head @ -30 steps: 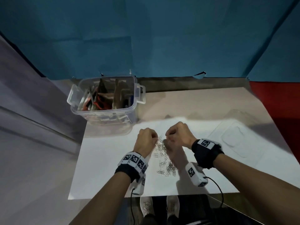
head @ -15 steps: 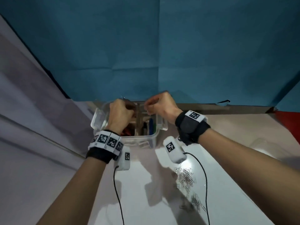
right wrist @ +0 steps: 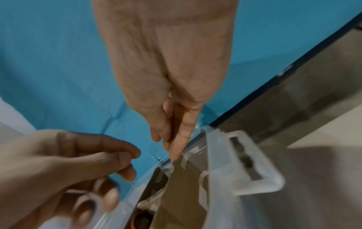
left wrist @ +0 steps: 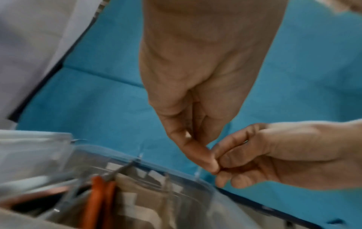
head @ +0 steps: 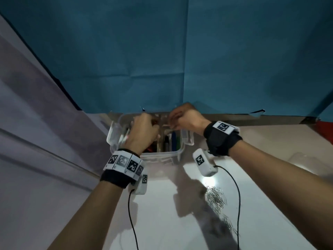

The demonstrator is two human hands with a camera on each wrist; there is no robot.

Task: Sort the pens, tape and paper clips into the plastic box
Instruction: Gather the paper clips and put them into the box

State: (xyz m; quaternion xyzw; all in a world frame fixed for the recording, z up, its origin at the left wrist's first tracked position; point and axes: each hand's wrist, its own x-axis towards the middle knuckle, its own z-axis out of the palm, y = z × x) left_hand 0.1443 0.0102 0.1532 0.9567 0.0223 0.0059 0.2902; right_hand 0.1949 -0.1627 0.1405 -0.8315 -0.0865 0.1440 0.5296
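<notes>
With both my left hand (head: 142,130) and right hand (head: 187,118) curled, contents unclear, I should release low over the clear plastic box's (head: 162,156) twelve o'clock compartment, so no silvery paper clips (head: 216,197) bounce out.

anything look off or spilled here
Yes: a loose heap of silver paper clips lies scattered across the white table sheet, outside the clear plastic box. Both hands, left hand and right hand, are over that box.

The head view looks down over the clear plastic box (head: 163,152); both wrist views (close, blurred) share its far rim.
</notes>
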